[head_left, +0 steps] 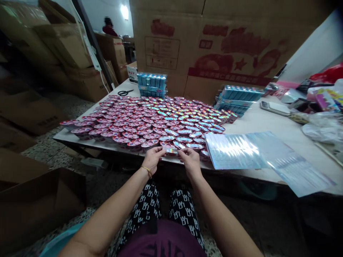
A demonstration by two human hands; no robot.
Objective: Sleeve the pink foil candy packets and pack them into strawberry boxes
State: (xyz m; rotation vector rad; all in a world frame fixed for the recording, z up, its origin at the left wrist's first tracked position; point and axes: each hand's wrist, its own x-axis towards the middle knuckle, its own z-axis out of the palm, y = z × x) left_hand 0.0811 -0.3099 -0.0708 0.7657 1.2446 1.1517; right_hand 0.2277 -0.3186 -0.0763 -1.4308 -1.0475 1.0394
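Several rows of round pink and red containers (pixel 128 128) with shiny lids cover the left and middle of the white table (pixel 246 123). At the front edge, my left hand (pixel 154 159) pinches the left end of a small shiny strip (pixel 170 150). My right hand (pixel 189 159) pinches the strip's right end. The strip is stretched flat between my fingertips, over a container in the front row; whether it touches the lid I cannot tell. Right of my hands lie glossy translucent sheets (pixel 235 151), overlapping and hanging partly over the edge.
Blue packs (pixel 152 85) stand behind the containers, with more blue packs (pixel 237 98) at the right. A large cardboard box (pixel 171 46) rises behind. Black scissors (pixel 125 92) lie back left. A scale (pixel 275 107) and plastic bags (pixel 325 126) are right. A person (pixel 109 26) is far back.
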